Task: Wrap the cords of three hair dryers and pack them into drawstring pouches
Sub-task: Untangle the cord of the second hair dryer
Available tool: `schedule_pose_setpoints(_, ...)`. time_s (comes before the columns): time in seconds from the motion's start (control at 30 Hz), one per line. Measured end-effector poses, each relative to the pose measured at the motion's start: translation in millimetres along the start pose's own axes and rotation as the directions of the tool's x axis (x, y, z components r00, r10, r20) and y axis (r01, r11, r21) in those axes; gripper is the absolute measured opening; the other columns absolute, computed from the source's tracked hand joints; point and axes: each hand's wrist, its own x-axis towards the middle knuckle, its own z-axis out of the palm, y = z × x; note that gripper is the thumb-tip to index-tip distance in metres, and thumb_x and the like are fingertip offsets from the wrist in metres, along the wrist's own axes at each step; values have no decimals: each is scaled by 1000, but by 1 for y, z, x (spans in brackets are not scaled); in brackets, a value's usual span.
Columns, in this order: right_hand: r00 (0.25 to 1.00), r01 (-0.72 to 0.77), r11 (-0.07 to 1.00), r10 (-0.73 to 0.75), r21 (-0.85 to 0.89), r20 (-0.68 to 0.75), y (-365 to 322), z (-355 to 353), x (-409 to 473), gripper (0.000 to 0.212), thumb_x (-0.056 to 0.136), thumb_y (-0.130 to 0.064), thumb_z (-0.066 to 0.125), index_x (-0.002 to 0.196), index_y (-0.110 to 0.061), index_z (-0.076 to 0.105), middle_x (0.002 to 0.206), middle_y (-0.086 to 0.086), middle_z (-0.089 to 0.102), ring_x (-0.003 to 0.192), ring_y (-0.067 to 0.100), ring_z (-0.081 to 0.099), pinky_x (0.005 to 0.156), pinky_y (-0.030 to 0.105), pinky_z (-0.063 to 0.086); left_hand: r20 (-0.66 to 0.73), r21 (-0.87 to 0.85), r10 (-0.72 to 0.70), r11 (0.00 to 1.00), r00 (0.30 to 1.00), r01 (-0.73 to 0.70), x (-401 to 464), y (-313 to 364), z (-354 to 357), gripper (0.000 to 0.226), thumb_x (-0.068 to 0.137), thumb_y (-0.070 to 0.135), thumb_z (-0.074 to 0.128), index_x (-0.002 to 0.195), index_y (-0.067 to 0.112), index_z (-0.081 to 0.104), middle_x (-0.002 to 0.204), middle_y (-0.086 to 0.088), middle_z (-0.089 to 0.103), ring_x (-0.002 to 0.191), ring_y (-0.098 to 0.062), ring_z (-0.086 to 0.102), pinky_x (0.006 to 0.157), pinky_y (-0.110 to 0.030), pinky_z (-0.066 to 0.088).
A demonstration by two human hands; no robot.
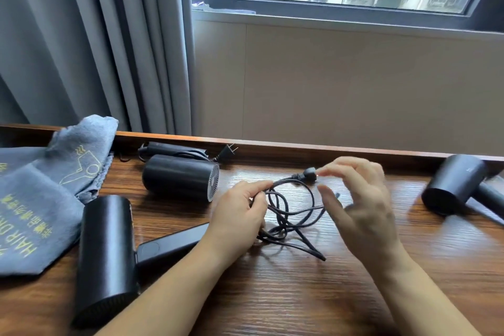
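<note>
On the dark wooden desk (313, 294) under the window, a person is gathering one hair dryer's cord (289, 213) into loose coils. Their left hand (240, 215) is curled round the bundle where the loops cross, which seems meant to stop the turns springing apart. Their right hand (360, 207) hovers just beside the loops with fingers spread and relaxed, holding nothing; its fingertips come close to the plug (308, 174), though motion blur hides whether they touch it. I take it that hand is about to lead the plug end round for another turn.

That cord looks thin, matte black and fairly stiff, holding springy open rings rather than lying flat. It appears to belong to the near dryer (109, 254), a smooth black cylinder with a flat folding handle, lying by the left forearm. Behind it a second dryer (180, 176) shows a ribbed grille, its cord heaped at the desk's back edge. A third dryer (458, 188) lies well apart at the right. Soft grey pouches (41, 194) with yellow print are piled at the left, within reach for packing.
</note>
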Motion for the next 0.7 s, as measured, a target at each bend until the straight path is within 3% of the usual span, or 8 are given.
schedule_pose_setpoints(0.1,981,85,981,-113,174,160,-11,4,-5,17,89,-8,65,105,-14,71,98,-20,62,85,-6,56,79,8,41,18,-14,18,1000,1000,-18,-2,1,4,38,99,10,50,116,39,67,72,2,63,49,2,53,56,-12,38)
schedule_pose_setpoints(0.17,931,-43,990,-11,137,366,-9,12,-9,24,90,-13,67,112,-23,66,88,-33,58,75,-10,54,73,3,37,17,-4,13,1000,1000,-13,-1,0,4,41,99,10,51,113,46,65,73,2,63,51,2,54,57,-12,40)
schedule_pose_setpoints(0.23,872,-151,988,121,27,475,-3,16,-10,25,90,-23,70,112,-31,60,83,-34,58,76,-4,57,70,7,38,29,-13,-7,1000,1000,7,-1,-1,4,37,99,9,50,125,32,64,82,-4,63,49,4,53,55,-8,39)
schedule_pose_setpoints(0.4,792,-235,967,247,-94,558,-2,18,-10,14,90,-37,68,100,-35,58,89,-21,69,78,2,61,75,23,47,64,-4,-13,1000,998,13,0,-3,7,41,94,6,53,128,28,63,81,-8,62,59,-3,53,58,-13,40)
schedule_pose_setpoints(0.57,810,-228,971,232,-76,538,5,11,-8,17,86,-48,68,88,-32,67,72,-16,58,77,-2,53,66,15,36,65,-27,-39,999,997,40,-1,-3,5,45,94,4,53,133,26,59,77,-6,62,48,2,45,52,-10,36)
schedule_pose_setpoints(0.7,723,-227,965,257,-131,641,9,6,-6,20,81,-49,75,91,-32,71,84,-21,65,85,-6,56,74,11,40,62,-31,-40,999,997,42,-1,0,6,44,93,3,53,129,28,60,74,-5,60,46,3,44,52,-10,34)
